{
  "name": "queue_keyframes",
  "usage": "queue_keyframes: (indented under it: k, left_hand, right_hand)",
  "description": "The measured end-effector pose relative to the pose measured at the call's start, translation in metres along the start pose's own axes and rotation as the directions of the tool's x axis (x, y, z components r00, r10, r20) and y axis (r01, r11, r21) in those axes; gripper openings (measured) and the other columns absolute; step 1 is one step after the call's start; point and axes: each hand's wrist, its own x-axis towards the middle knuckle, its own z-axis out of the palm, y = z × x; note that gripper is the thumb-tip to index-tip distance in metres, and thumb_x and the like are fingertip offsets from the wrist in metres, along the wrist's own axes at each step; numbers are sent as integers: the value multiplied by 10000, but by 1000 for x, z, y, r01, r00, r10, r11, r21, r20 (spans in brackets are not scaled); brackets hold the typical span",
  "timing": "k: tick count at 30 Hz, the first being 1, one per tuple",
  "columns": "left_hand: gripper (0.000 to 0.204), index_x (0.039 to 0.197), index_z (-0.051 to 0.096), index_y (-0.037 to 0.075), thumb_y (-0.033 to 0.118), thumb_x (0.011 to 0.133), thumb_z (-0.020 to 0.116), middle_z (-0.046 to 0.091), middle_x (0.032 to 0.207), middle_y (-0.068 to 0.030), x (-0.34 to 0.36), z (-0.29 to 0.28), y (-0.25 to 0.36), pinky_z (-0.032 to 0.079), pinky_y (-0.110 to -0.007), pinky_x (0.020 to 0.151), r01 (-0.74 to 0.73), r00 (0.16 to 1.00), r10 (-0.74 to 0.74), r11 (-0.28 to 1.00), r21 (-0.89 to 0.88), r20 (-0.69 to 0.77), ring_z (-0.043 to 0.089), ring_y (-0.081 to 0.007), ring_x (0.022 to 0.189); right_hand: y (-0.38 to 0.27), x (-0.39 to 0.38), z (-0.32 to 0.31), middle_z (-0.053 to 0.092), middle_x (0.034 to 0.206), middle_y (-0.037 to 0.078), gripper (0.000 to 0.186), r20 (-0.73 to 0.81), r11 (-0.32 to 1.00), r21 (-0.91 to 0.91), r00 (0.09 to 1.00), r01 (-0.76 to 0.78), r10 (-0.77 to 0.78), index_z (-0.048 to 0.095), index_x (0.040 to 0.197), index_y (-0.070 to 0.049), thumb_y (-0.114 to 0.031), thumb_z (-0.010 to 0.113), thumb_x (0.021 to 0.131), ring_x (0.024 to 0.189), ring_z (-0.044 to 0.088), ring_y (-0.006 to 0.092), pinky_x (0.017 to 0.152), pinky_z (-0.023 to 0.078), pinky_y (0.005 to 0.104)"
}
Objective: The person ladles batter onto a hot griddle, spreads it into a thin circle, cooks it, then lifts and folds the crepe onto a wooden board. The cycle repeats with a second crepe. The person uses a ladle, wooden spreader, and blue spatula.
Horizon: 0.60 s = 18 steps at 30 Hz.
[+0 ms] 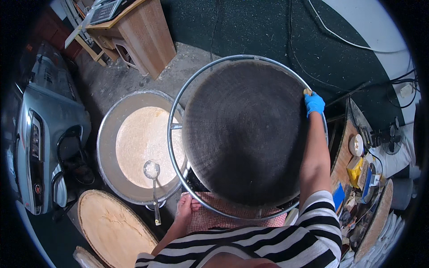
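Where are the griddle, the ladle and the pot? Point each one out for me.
Griddle [243, 134]: head view, on the middle of its dark round top.
Ladle [155, 198]: head view, on its long handle.
Pot [107, 149]: head view, on the left side of its inner wall.

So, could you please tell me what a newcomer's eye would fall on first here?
Probably the big dark round griddle in the centre, ringed by a metal hoop. Next, the wide pot of pale mixture to its left, then the blue-gloved right hand at the hoop's upper right.
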Motion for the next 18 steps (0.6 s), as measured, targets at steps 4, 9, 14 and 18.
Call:
queue_keyframes:
  k: [4, 9, 14, 18]
  left_hand:
    - [298, 955, 583, 73, 321, 952, 418, 657, 775, -68, 5, -4, -6, 485, -190, 525, -29, 998, 31, 999, -26, 50, 613, -95, 600]
    - [282, 925, 554, 89, 347, 942, 439, 647, 756, -87, 12, -8, -18, 498, -210, 515, -33, 999, 34, 998, -49, 25, 614, -127, 583]
    - [266, 906, 553, 97, 351, 925, 475, 648, 755, -99, 12, -11, -21, 515, -226, 484, -29, 1000, 28, 996, -90, -8, 623, -144, 573]
    - [255, 915, 536, 96, 348, 915, 495, 650, 768, -128, 15, -13, -20, 519, -232, 477, -15, 1000, 13, 997, -70, -28, 631, -161, 577]
  right_hand:
    - [-81, -85, -11, 659, 858, 159, 338, -25, 928, 153, 940, 341, -341, 674, 887, -90, -392, 544, 809, 778, 651, 305, 681, 522, 419]
    - [-177, -281, -37, 595, 749, 157, 146, -201, 484, 378, 581, 789, -789, 602, 749, -88, -217, 598, 679, 687, 592, 323, 599, 481, 429]
    - [-136, -342, -48, 581, 813, 162, 222, -175, 321, 506, 459, 801, -871, 626, 824, -77, -261, 605, 702, 722, 577, 319, 628, 464, 429]
    - [-19, -213, -48, 647, 705, 160, 278, -39, 840, 336, 897, 427, -440, 657, 805, -53, -319, 588, 766, 639, 644, 312, 580, 518, 410]
